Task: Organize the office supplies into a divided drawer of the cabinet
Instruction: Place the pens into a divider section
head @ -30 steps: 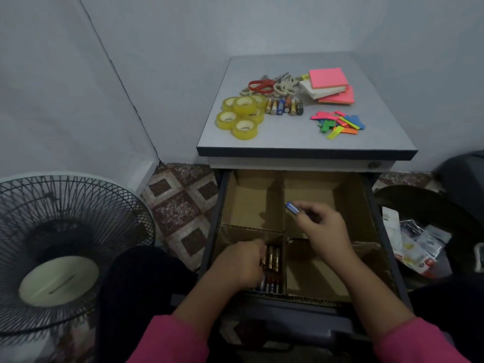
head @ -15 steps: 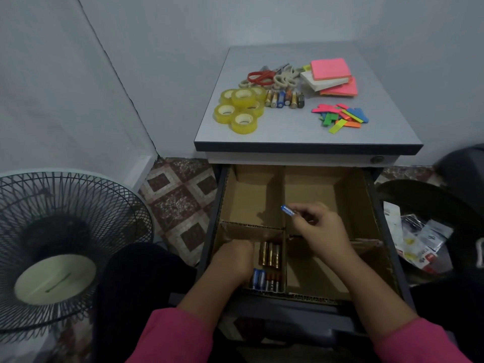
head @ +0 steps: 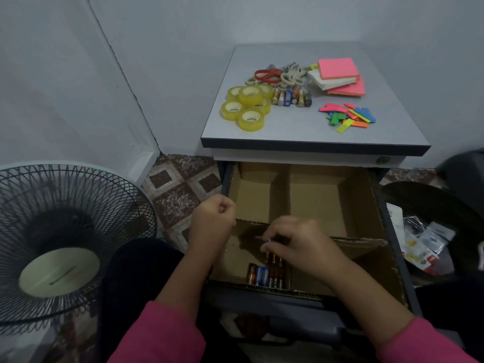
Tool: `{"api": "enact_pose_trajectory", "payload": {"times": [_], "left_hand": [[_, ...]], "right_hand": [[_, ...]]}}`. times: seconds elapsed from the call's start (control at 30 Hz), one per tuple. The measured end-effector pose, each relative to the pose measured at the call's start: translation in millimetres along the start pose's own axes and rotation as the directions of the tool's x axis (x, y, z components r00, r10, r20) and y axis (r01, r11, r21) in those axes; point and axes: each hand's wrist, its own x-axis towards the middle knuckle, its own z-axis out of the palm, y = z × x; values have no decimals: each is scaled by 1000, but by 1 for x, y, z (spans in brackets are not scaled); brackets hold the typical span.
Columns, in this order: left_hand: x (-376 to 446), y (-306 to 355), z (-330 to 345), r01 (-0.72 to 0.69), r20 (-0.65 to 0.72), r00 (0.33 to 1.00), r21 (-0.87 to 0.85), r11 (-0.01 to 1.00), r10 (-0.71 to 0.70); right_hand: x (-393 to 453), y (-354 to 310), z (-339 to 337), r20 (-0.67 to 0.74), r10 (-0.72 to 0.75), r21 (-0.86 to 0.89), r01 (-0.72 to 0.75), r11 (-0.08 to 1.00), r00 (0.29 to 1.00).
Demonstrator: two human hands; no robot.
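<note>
The cabinet's open drawer holds cardboard dividers. Several batteries lie in the near-left compartment. My right hand reaches down into that compartment, its fingertips pinched on a battery whose metal tip shows just above the others. My left hand hovers over the drawer's left edge with its fingers curled and nothing seen in them. On the cabinet top lie more batteries, yellow tape rolls, scissors, pink and white sticky note pads and coloured page flags.
A black floor fan stands close at the left on the tiled floor. At the right sits a dark round bin with loose packets beside it. Walls close in behind and at the left.
My right hand has come down from the middle divider into the near-left compartment with the blue battery. My left hand has lifted out of that compartment, up and to the left.
</note>
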Motion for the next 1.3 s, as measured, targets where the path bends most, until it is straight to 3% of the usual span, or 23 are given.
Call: {"api": "enact_pose_trajectory", "payload": {"times": [0.1,0.2,0.37,0.53,0.83,1.1,1.3], "left_hand": [[7,-10,5,67,-15,997,-133,989,-70],[9,-16,7,50,-29,998,-173,984,-56],[9,-17,8,44,-13,999,-168,985,-47],[9,-18,9,45,1,999,-171,984,-46],[8,-17,8,40,18,999,-148,988,-38],[9,-17,10,56,27,998,-147,987,-53],[8,-16,10,62,24,998,-145,988,-59]], "right_hand": [[14,-5,22,195,-49,-306,108,946,980],[27,-6,39,323,44,-466,118,877,946],[37,-4,38,360,234,-447,-53,893,903],[36,-4,43,288,220,-404,-90,910,932],[49,-4,38,335,270,-315,-163,935,903],[44,-14,49,388,355,-383,-201,902,850],[46,-17,56,374,352,-443,-168,880,858]]}}
